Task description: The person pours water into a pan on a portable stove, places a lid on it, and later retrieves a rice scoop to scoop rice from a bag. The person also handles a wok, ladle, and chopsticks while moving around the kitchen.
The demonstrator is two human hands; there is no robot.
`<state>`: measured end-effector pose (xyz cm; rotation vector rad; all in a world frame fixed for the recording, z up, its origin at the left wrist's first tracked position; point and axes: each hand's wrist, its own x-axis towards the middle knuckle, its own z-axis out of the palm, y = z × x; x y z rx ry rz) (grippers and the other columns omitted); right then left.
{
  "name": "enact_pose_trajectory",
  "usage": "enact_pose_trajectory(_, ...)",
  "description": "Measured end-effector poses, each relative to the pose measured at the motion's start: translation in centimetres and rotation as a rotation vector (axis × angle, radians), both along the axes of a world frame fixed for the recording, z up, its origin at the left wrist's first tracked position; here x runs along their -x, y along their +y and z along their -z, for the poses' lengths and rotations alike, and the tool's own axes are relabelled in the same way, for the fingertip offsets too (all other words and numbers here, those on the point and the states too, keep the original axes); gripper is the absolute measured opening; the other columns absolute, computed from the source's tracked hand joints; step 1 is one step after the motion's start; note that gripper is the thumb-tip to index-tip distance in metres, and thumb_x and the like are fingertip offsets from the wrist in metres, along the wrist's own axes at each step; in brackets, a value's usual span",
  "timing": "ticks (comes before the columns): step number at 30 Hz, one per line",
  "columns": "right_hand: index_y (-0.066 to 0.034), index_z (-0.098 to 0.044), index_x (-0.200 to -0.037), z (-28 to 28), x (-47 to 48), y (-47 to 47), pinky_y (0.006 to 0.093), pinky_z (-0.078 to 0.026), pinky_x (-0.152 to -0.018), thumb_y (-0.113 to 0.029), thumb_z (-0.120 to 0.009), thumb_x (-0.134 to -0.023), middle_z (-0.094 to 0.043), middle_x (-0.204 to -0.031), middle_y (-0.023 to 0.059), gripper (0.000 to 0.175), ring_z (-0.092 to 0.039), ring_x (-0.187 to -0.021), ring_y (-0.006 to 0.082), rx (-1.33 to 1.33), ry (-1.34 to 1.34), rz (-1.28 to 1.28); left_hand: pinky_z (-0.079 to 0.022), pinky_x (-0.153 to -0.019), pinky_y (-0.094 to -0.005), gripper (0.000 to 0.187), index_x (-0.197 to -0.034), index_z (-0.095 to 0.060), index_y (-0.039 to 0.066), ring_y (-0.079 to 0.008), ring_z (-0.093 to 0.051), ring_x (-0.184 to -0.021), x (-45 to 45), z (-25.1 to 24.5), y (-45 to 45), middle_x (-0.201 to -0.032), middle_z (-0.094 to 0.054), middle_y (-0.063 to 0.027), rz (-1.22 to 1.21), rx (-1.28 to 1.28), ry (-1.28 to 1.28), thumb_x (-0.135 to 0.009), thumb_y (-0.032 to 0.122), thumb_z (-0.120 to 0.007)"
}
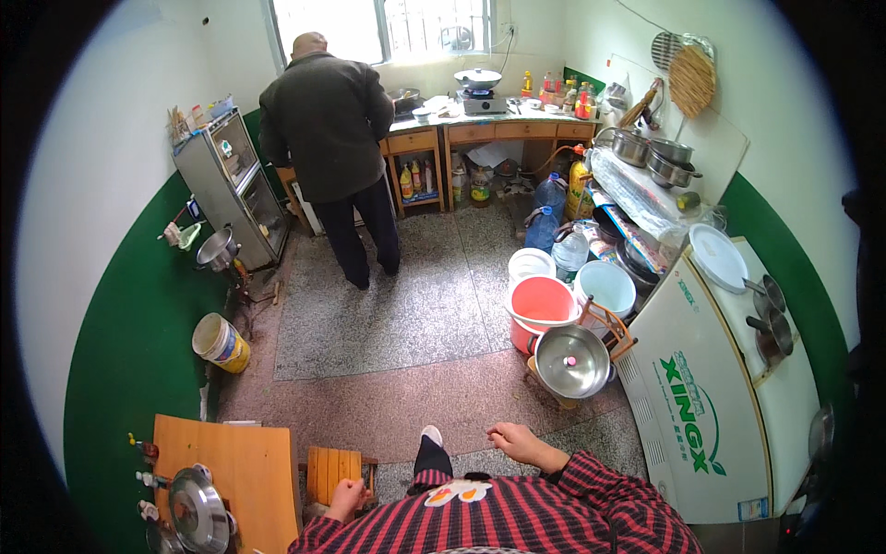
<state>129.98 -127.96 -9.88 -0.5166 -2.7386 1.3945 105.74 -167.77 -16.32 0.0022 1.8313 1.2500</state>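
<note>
My right hand [520,443] is held out in front of my red-and-black checked sleeve, fingers loosely curled and slightly apart, with nothing in it. Beyond it, a large steel pot with a glass lid [573,361] rests on a small wooden chair [609,325]. My left hand [348,500] hangs low with its fingers curled in, and no object shows in it. Beneath and beside that hand is a slatted wooden stool [333,475]. Left of the stool stands a wooden table [242,464] bearing a lidded steel pot [199,511]. One shoe [432,435] of mine shows ahead.
A person [325,131] faces the far counter, back to me. A wok [477,78] sits over a lit gas stove [484,105]. Red [545,305] and pale blue buckets [604,287] stand by a white chest freezer [692,408]. A paint bucket [221,343] is at left.
</note>
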Motion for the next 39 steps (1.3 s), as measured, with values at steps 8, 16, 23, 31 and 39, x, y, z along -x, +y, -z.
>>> enact_pose_trajectory(8, -0.0012, -0.062, -0.102, -4.9, 15.9, 6.8, 0.0431, -0.05, -0.082, -0.019, -0.053, -0.091, -0.064, -0.096, 0.0207, 0.023, -0.061, -0.093, 0.037, -0.142, 0.065, -0.014, -0.048, -0.055, -0.0279, 0.027, -0.072, -0.054, 0.005, -0.0126, -0.061, -0.061, 21.3, 1.1, 14.8, -0.067, -0.064, -0.0063, -0.003, 0.06, 0.31, -0.09, 0.025, -0.061)
enact_pose_trajectory(16, -0.0005, -0.063, -0.1, -6.8, 25.8, 15.6, 0.044, -0.049, -0.081, -0.019, -0.053, -0.09, -0.064, -0.096, 0.0222, 0.023, -0.062, -0.091, 0.0385, -0.057, 0.028, 0.08, -0.051, -0.057, -0.0255, 0.017, -0.09, -0.055, 0.005, -0.0109, -0.061, -0.063, 30.8, -3.6, 28.1, -0.077, -0.064, -0.0038, 0.056, -0.008, 0.071, -0.09, 0.021, -0.062)
enact_pose_trajectory(23, -0.0013, -0.063, -0.097, -3.0, 35.1, 29.3, 0.0456, -0.049, -0.08, -0.021, -0.051, -0.091, -0.064, -0.095, 0.0222, 0.024, -0.061, -0.091, 0.0393, -0.076, 0.017, -0.029, -0.053, -0.06, -0.0263, 0.03, -0.109, -0.059, 0.004, -0.0127, -0.064, -0.068, 38.2, -2.3, 38.9, -0.089, -0.065, -0.0055, 0.176, 0.023, 0.364, -0.083, 0.014, -0.071)
enact_pose_trajectory(31, -0.0023, -0.062, -0.097, -3.2, 44.1, 47.2, 0.0456, -0.049, -0.078, -0.022, -0.051, -0.092, -0.064, -0.093, 0.0206, 0.023, -0.061, -0.09, 0.0383, -0.111, 0.095, 0.088, -0.051, -0.085, -0.0312, 0.035, -0.114, -0.061, 0.003, -0.0193, -0.061, -0.105, 46.3, -5.6, 51.4, -0.105, -0.065, -0.0071, 0.215, 0.158, 0.388, -0.084, 0.017, -0.071)
enact_pose_trajectory(39, -0.0026, -0.062, -0.101, -2.3, 52.4, 56.0, 0.0433, -0.049, -0.08, -0.023, -0.052, -0.092, -0.065, -0.096, 0.019, 0.024, -0.062, -0.092, 0.0355, -0.008, 0.066, 0.011, -0.05, -0.075, -0.0231, 0.026, -0.114, -0.059, 0.004, -0.0112, -0.062, -0.093, 54.0, -7.0, 62.0, -0.101, -0.064, -0.0038, 0.18, 0.148, 0.097, -0.092, 0.019, -0.062)
